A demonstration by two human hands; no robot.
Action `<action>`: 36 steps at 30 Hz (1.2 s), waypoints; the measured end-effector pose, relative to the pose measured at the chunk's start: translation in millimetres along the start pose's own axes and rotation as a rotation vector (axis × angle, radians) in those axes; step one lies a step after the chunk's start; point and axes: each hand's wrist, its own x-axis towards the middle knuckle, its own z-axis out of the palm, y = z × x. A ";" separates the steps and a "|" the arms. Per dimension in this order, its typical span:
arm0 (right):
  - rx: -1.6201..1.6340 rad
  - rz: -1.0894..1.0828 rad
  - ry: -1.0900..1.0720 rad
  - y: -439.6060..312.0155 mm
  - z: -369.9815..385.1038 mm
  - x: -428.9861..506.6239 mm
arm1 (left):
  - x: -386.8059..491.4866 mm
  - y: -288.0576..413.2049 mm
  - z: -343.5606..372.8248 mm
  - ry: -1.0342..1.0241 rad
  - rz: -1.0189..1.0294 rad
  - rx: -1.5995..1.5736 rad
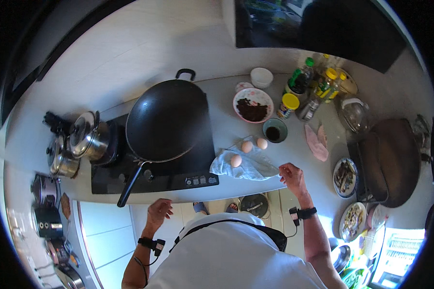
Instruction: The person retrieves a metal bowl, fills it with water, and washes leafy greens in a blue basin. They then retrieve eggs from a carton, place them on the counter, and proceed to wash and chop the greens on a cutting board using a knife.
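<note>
Over the counter's front edge, my left hand [159, 213] is empty, its fingers loosely bent and apart, below the wok's handle. My right hand [292, 177] is at the right corner of a crumpled light-blue cloth [255, 167]; its fingertips meet that corner, but whether they pinch it cannot be told. On the cloth rest three brown eggs: one egg [235, 160] towards the left, another egg [246, 146] behind it, and a third egg [262, 143] at the back edge. A black wok [168, 121] stands on the black glass cooktop [202, 162], its long handle towards me.
Behind the cloth are a bowl of dark food [253, 105], a small bowl of dark liquid [275, 130], a yellow-lidded container [288, 105] and sauce bottles [303, 77]. Pink cloth [316, 142], a plate of small fish [345, 177] and the sink [394, 162] lie right; steel pots [90, 137] left.
</note>
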 end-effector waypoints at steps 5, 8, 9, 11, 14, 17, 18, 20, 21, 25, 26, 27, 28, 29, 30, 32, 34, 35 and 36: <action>0.019 -0.005 -0.069 -17.3 17.9 -14.1 | -3.4 -19.6 -48.5 0.377 0.080 -0.104; 0.002 -0.034 -0.110 -28.9 27.8 -17.3 | 18.6 -27.5 -67.6 0.483 0.118 -0.024; -0.004 -0.046 -0.119 -33.3 29.6 -18.5 | 27.5 -27.8 -71.8 0.506 0.109 -0.016; 0.009 -0.050 -0.135 -41.8 33.0 -20.9 | 49.1 -25.9 -73.0 0.508 0.179 0.165; 0.010 -0.085 -0.174 -51.9 35.7 -26.2 | 85.9 -20.1 -65.1 0.499 0.351 0.393; -0.008 -0.083 -0.178 -53.3 37.4 -40.1 | 106.0 -23.8 -63.7 0.480 0.217 0.471; -0.036 -0.074 -0.180 -51.3 36.7 -47.1 | 110.8 -26.5 -66.6 0.490 0.218 0.444; -0.068 -0.063 -0.195 -43.6 35.5 -65.6 | 119.2 -32.3 -72.2 0.505 0.202 0.372; -0.071 -0.026 -0.241 -38.8 32.6 -74.9 | 120.3 -34.0 -76.2 0.474 0.246 0.360; -0.079 0.230 -0.307 -18.9 35.3 -113.8 | 107.5 -23.2 -91.3 0.347 0.250 0.429; -0.083 0.230 -0.320 -16.8 38.4 -123.2 | 103.2 -17.1 -93.8 0.321 0.228 0.489; -0.107 0.278 -0.323 -14.9 42.3 -131.9 | 102.0 -12.2 -93.4 0.312 0.288 0.461; -0.116 0.324 -0.330 -15.4 45.6 -139.4 | 100.2 -8.6 -94.3 0.302 0.345 0.432; -0.130 0.342 -0.327 -16.4 50.1 -144.2 | 98.1 -7.3 -97.0 0.297 0.382 0.414; -0.128 0.358 -0.324 -17.7 56.1 -148.8 | 97.4 -8.0 -99.7 0.291 0.418 0.395; -0.137 0.384 -0.318 -20.4 69.9 -156.9 | 98.0 -16.6 -104.9 0.258 0.510 0.361; -0.186 0.482 -0.276 -20.7 81.0 -162.4 | 97.8 -32.2 -110.6 0.250 0.366 0.320; -0.239 0.390 -0.272 -21.3 82.7 -170.8 | 97.2 -40.4 -110.6 0.275 0.267 0.334; -0.295 0.364 -0.256 -19.9 88.4 -176.8 | 93.4 -48.5 -110.0 0.266 0.238 0.253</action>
